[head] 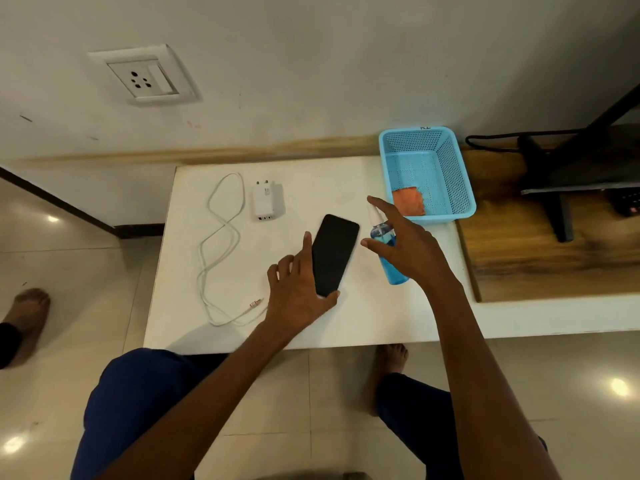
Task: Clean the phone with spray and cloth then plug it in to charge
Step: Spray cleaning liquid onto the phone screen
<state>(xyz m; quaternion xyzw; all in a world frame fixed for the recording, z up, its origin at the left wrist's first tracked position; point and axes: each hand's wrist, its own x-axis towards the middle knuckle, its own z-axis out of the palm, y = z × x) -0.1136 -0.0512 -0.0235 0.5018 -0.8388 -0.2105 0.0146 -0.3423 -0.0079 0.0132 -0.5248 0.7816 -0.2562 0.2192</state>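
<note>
A black phone (334, 252) lies screen up on the white table (363, 320). My left hand (298, 292) holds its near end, index finger along the left edge and thumb round the bottom corner. Just to the phone's right lies a blue spray bottle (393, 273) with a white nozzle. My right hand (407, 244) hovers over the bottle with spread fingers and holds nothing. An orange cloth (409, 201) sits in the blue basket (465, 188). A white charger adapter (265, 201) and a white cable (216, 244) lie at the left.
A wall socket (145, 77) is on the wall above the table's left side. A black stand (568, 174) with a black cord rests on the wooden surface (540, 268) to the right. My knees and a bare foot are below the table edge; another person's foot (29, 317) is at far left.
</note>
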